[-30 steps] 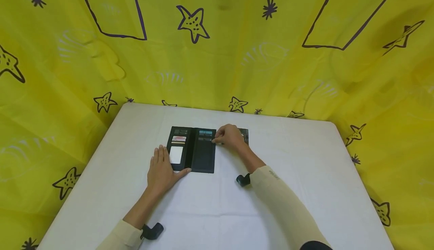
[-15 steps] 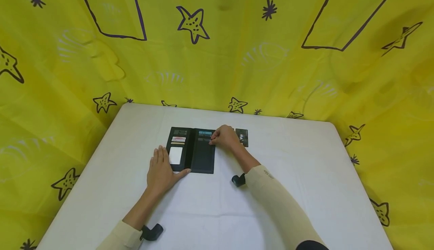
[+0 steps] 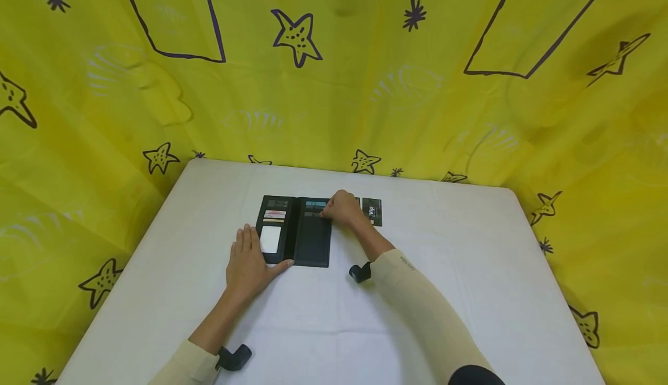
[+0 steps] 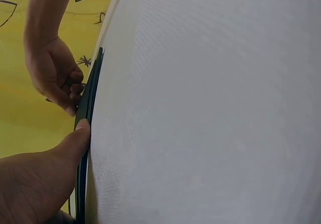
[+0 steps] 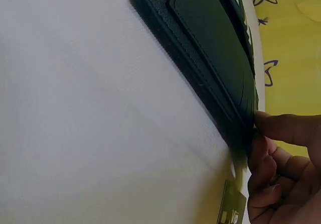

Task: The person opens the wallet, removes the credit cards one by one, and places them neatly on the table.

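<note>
A black bifold wallet (image 3: 313,240) lies unfolded in the head view, with cards in slots on both panels and a white insert at lower left. My left hand (image 3: 249,266) rests flat along its left edge, thumb on the bottom edge. At the right panel's upper slots, my right hand (image 3: 344,208) has thumb and fingers curled together, pinching what looks like the edge of a dark card (image 3: 313,215); the fingers mostly hide it. The right wrist view shows that thumb and fingertip meeting at the wallet's (image 5: 215,48) edge.
A black card marked "Vip" (image 3: 372,211) lies right of the right hand, with a sliver of another card beside it. A white cloth covers the table (image 3: 443,246). Yellow patterned curtain (image 3: 334,95) surrounds the back and sides.
My right hand has shifted slightly left over the wallet's right panel, uncovering more of the "Vip" card. The left hand and the wallet have stayed put.
</note>
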{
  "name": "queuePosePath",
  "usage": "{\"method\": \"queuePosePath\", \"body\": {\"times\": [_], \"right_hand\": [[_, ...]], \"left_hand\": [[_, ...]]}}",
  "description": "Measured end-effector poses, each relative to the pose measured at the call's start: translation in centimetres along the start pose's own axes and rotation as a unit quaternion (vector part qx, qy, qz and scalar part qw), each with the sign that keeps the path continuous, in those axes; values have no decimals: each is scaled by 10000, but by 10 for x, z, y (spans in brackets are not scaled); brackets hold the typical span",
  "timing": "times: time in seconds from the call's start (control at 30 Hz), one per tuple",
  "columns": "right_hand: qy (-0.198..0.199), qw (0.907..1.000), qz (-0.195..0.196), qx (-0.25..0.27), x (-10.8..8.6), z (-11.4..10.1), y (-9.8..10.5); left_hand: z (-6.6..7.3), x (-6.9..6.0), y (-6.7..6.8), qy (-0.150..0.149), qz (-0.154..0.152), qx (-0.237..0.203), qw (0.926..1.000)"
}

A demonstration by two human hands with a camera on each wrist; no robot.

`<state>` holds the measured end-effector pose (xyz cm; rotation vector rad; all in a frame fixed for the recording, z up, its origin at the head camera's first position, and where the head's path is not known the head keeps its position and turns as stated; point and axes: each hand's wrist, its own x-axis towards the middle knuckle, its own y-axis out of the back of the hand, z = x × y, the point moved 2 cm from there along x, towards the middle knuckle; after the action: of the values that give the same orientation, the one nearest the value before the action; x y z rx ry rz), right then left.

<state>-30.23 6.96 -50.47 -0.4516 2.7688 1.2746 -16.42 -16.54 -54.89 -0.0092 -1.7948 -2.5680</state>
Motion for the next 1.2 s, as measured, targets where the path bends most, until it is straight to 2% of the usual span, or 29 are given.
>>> {"method": "queuePosePath", "body": {"times": [0.17, 0.33, 0.47, 0.57, 0.87, 1.03, 1.2], "right_hand": [[-5, 9999, -84, -62, 2, -5, 0], [6, 9993, -177, -319, 5, -8, -1], [48, 9983, -277, -511, 8, -9, -3], [-31, 9973, -459, -567, 12, -9, -4], [-418, 9907, -1110, -673, 19, -8, -4], [-578, 9918, -1042, -471, 21, -9, -3], [-312, 9957, -772, -405, 20, -9, 0]], "left_hand": [[1, 0, 1, 16, 44, -7, 10000], [1, 0, 0, 47, -29, 34, 10000], [2, 0, 1, 21, 49, 46, 10000], [2, 0, 1, 17, 105, 18, 9999], [3, -1, 0, 19, -37, -44, 10000], [2, -2, -1, 18, 59, -47, 10000], [2, 0, 0, 17, 85, -9, 10000]]}}
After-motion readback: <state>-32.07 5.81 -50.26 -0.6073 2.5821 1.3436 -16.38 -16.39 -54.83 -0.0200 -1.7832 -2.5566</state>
